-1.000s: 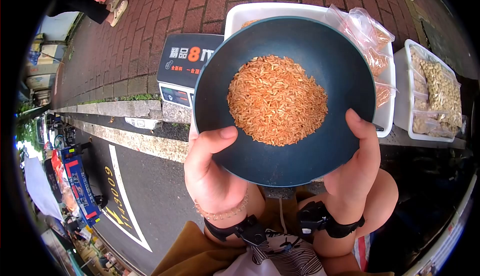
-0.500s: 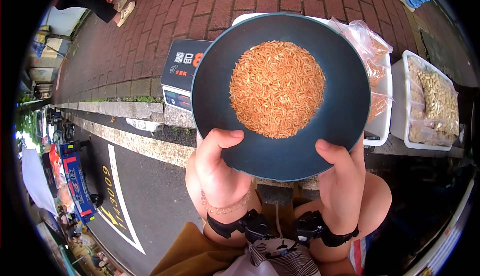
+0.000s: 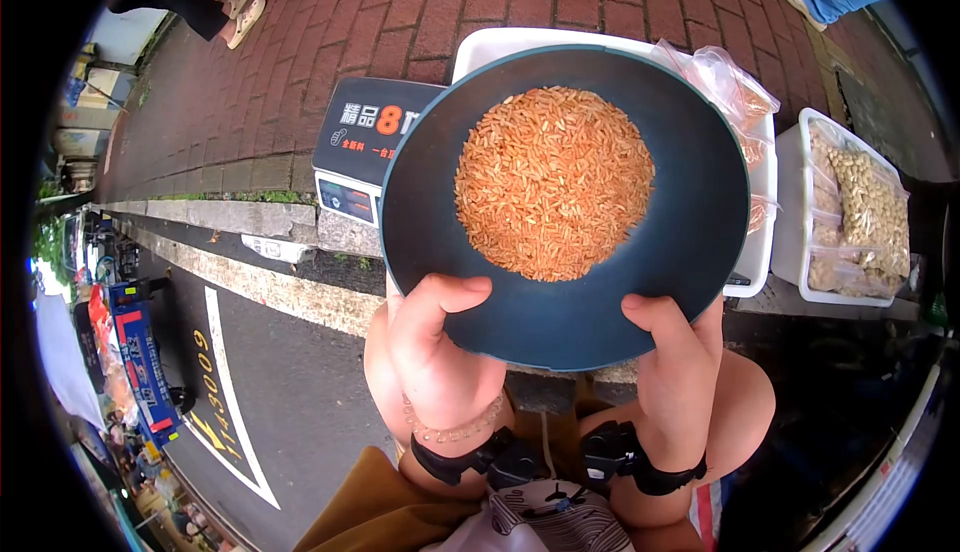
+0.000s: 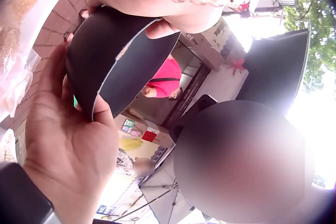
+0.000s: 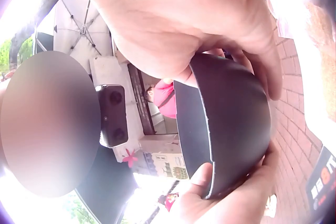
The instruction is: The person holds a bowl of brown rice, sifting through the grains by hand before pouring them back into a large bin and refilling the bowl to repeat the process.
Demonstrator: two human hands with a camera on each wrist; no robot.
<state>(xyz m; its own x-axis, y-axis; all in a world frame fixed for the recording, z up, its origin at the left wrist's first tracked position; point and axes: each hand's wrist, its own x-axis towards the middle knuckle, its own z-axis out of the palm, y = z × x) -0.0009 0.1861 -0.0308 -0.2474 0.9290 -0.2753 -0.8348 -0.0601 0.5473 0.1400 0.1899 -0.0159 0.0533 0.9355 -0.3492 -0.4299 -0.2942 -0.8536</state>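
A dark blue-black bowl (image 3: 550, 322) is held up above the knees. Reddish-brown, unhusked-looking rice grains (image 3: 555, 182) lie in a round heap inside it. My left hand (image 3: 445, 357) grips the near left rim, thumb over the inner wall. On the near right, my right hand (image 3: 678, 372) grips the rim the same way. Both wrist views show fingers spread under the curved outside of the bowl (image 4: 97, 50), with thumbs hooked over its edge. The grains are hidden in those wrist views.
Behind the bowl stands a white tub (image 3: 490, 47) with plastic bags (image 3: 725, 82) of grain. A black printed box (image 3: 350, 142) is at its left. Another white tub (image 3: 790, 212) at right holds bags of pale nuts or beans. People's feet (image 3: 245, 24) show on the brick paving (image 3: 400, 22).
The bowl rose and tipped toward me, then lowered slightly and tilted back. The rice gathered into a rounder heap. My right thumb shifted inward from the right side to the near rim.
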